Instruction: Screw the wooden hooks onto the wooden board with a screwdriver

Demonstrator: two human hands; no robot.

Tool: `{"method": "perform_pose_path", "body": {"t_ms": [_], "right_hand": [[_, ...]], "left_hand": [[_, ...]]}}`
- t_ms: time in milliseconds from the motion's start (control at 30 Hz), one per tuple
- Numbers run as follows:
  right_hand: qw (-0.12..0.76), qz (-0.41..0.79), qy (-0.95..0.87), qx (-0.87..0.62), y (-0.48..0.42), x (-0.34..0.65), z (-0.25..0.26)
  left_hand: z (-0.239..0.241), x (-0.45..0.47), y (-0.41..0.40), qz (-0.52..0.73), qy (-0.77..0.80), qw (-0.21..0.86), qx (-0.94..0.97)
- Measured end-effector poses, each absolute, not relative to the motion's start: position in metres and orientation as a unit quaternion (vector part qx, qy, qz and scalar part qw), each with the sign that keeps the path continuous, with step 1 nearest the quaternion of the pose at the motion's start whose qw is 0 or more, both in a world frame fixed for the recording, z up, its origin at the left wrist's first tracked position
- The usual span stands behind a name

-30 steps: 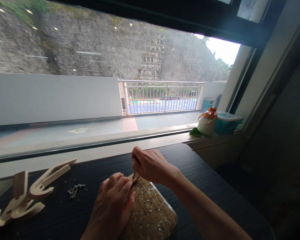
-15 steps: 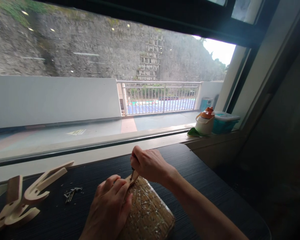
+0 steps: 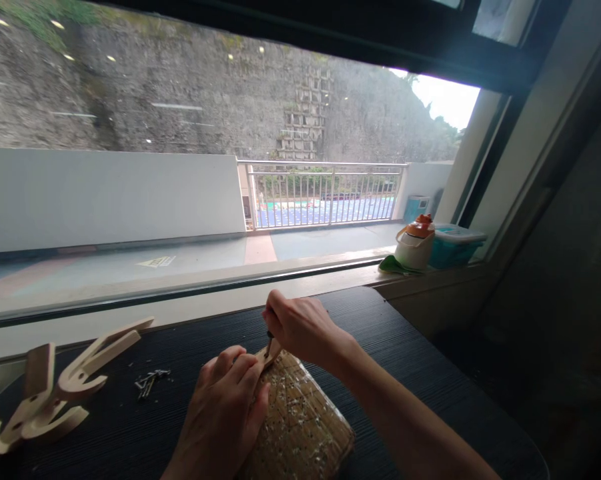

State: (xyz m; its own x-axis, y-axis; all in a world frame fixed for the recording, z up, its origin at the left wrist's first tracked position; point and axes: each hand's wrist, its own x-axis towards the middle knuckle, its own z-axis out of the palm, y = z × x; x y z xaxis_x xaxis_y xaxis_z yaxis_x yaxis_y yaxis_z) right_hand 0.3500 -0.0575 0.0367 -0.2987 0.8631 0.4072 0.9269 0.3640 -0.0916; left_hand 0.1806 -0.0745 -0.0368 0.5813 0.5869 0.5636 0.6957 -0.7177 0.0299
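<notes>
My right hand (image 3: 300, 323) is closed around a screwdriver (image 3: 269, 344) whose handle is hidden in the fist. Its thin dark shaft points down at a pale wooden piece (image 3: 271, 355), probably a hook like the others. My left hand (image 3: 227, 397) grips that piece and presses it on the far end of a cardboard block (image 3: 305, 417). Clear tape wraps the block, and small holes dot its top. Most of the wooden piece is covered by my fingers. To the left lies a small pile of screws (image 3: 151, 383).
Wooden hooks (image 3: 83, 383) lie at the left of the dark table (image 3: 405, 373). Behind the table run the sill and window. On the sill at right stand a white bottle with an orange lid (image 3: 414, 245), a green cloth or leaf-like item (image 3: 395, 265) and a teal box (image 3: 455, 247).
The view has shifted slightly, so the hooks and screws appear a little further right. Both hands keep nearly the same place and grip on the screwdriver and wooden piece.
</notes>
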Motion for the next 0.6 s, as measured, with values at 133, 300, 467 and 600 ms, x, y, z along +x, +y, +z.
{"method": "perform_pose_path", "body": {"t_ms": [133,300,467,600], "right_hand": [[0.19,-0.084,-0.783,-0.586,-0.0575,0.3514,0.0373],[0.212,-0.078,-0.795,-0.563,-0.0635,0.3506,0.0407],[0.234,-0.078,-0.816,-0.523,-0.0657,0.3514,0.0423],[0.224,-0.08,-0.824,-0.514,-0.0631,0.3498,0.0406]], "left_hand": [[-0.0372,0.1801,-0.0748,-0.284,-0.358,0.099,-0.884],[-0.0367,0.1807,-0.0743,-0.287,-0.358,0.11,-0.882],[-0.0378,0.1804,-0.0744,-0.284,-0.358,0.117,-0.882],[-0.0389,0.1801,-0.0742,-0.286,-0.364,0.114,-0.879]]}}
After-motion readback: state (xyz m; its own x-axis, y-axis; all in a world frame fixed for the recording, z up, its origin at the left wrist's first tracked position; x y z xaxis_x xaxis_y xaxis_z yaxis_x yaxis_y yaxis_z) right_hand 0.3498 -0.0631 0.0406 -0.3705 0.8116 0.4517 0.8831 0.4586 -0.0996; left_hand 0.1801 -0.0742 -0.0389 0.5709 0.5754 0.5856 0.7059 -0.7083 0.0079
